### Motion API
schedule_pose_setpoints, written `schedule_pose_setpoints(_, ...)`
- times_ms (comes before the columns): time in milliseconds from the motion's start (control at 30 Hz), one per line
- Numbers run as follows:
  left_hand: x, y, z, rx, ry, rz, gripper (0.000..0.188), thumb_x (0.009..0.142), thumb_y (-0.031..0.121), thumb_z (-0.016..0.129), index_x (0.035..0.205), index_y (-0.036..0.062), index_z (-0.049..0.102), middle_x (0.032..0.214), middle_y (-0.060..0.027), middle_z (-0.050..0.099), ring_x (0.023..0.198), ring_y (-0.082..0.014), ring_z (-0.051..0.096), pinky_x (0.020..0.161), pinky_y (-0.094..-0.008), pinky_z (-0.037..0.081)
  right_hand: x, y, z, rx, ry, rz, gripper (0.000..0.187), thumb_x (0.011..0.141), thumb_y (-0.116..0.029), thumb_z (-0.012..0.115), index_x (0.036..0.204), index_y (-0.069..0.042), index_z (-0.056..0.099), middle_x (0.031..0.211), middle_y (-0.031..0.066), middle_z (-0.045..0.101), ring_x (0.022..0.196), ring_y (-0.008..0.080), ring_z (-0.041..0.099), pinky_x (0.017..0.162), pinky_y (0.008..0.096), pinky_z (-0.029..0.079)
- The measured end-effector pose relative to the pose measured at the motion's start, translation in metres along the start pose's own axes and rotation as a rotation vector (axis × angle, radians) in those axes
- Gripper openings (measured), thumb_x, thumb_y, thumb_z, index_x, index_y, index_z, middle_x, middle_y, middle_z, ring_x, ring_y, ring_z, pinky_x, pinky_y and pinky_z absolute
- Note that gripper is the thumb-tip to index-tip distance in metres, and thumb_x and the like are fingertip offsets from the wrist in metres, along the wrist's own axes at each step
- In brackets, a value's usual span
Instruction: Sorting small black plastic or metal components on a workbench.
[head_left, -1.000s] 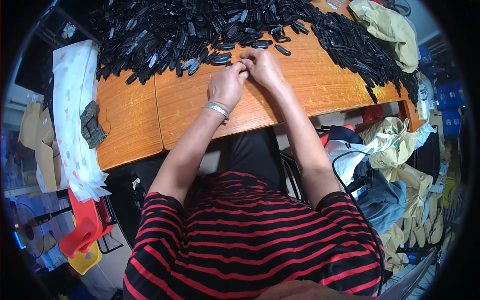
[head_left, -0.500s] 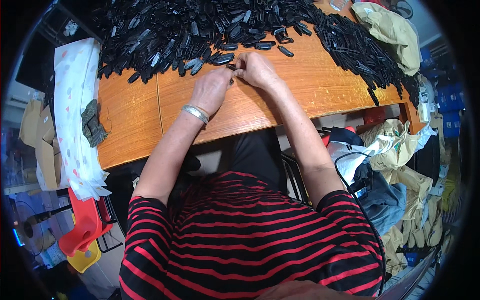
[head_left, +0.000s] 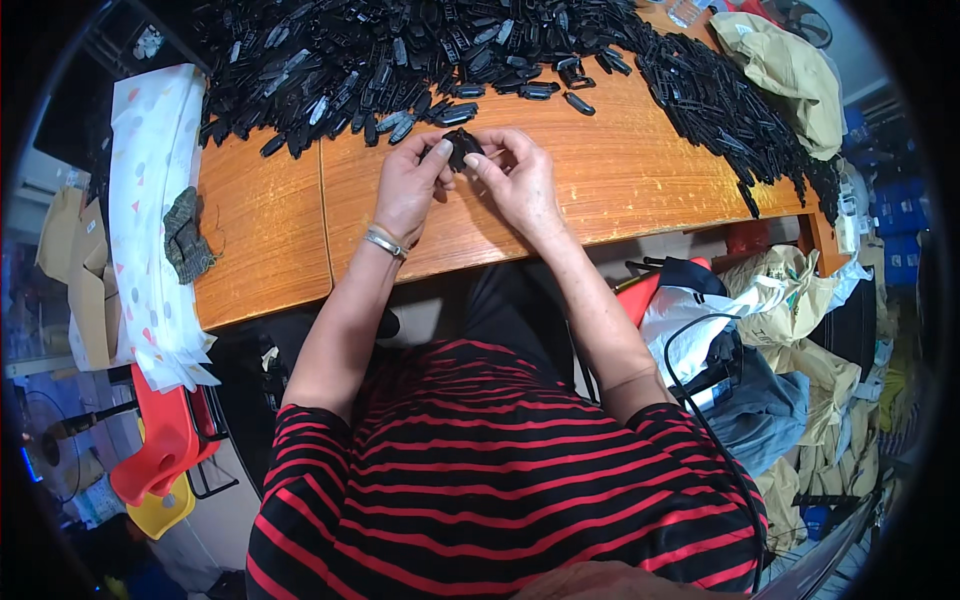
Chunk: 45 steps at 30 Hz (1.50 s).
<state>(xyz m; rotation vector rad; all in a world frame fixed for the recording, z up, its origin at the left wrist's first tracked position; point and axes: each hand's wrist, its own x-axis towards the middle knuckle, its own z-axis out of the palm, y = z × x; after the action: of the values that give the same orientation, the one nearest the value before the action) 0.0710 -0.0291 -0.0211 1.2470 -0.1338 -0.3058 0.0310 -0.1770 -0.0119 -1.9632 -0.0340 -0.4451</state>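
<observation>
Between my two hands, over the wooden table [head_left: 260, 235], is a small black plastic part [head_left: 461, 150]. My left hand [head_left: 412, 185] pinches its left side with thumb and fingers. On the other side, my right hand [head_left: 518, 185] grips it with the thumb pressed on its face. Its exact kind is too small to make out. Just beyond my fingers lies the near edge of a large heap of black plastic pieces [head_left: 370, 75]. A loose black piece [head_left: 579, 103] rests on the wood to the right of the heap's edge.
A second pile of thin black parts [head_left: 700, 110] spreads along the right side of the table. Patterned white sheeting [head_left: 150, 220] hangs at the left end, with a dark knitted glove [head_left: 186, 238] on it. Red chair [head_left: 165, 440] at left; bags and clothes [head_left: 760, 400] at right.
Both hands have turned so the thumbs face up, and the black part now shows between them. The left forearm has swung slightly to the right.
</observation>
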Motion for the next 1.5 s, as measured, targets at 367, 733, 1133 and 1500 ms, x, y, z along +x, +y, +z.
schedule_pose_setpoints(367, -0.008, 0.001, 0.001, 0.019, 0.001, 0.092, 0.022, 0.089, 0.015, 0.063, 0.108, 0.0033, 0.061, 0.077, 0.0018, 0.059, 0.057, -0.0027, 0.049, 0.046, -0.0159, 0.039, -0.007, -0.003, 0.003, 0.014, 0.028, -0.018, 0.020, 0.080, -0.003, 0.071, 0.097, 0.002, 0.063, 0.085, 0.0042, 0.060, 0.066, 0.0071, 0.058, 0.060, 0.0222, 0.049)
schedule_pose_setpoints(733, -0.019, 0.005, 0.008, 0.092, -0.001, 0.226, 0.024, 0.087, 0.011, 0.066, 0.109, 0.0018, 0.063, 0.090, 0.0004, 0.064, 0.066, -0.0021, 0.052, 0.057, -0.0159, 0.044, -0.013, -0.009, 0.007, -0.008, 0.133, -0.165, 0.021, 0.074, 0.000, 0.073, 0.092, 0.000, 0.062, 0.081, 0.0042, 0.055, 0.063, 0.0089, 0.055, 0.056, 0.0239, 0.047)
schedule_pose_setpoints(1133, -0.027, 0.005, 0.001, 0.040, -0.194, 0.154, 0.019, 0.097, 0.021, 0.051, 0.097, 0.0028, 0.057, 0.080, -0.0018, 0.061, 0.068, -0.0071, 0.057, 0.061, -0.0199, 0.046, -0.036, -0.009, 0.030, 0.063, -0.039, -0.049, 0.042, 0.074, -0.012, 0.076, 0.109, -0.004, 0.054, 0.082, 0.0100, 0.058, 0.067, 0.0242, 0.059, 0.061, 0.0334, 0.050)
schedule_pose_setpoints(1500, -0.021, 0.016, -0.044, -0.174, 0.001, -0.184, 0.041, 0.094, 0.049, 0.048, 0.087, 0.0099, 0.060, 0.078, -0.0043, 0.065, 0.064, -0.0123, 0.061, 0.050, -0.0213, 0.042, 0.019, -0.002, 0.016, 0.245, -0.425, 0.230, 0.035, 0.084, -0.021, 0.071, 0.109, 0.000, 0.057, 0.076, 0.0055, 0.063, 0.069, 0.0077, 0.059, 0.058, 0.0227, 0.047)
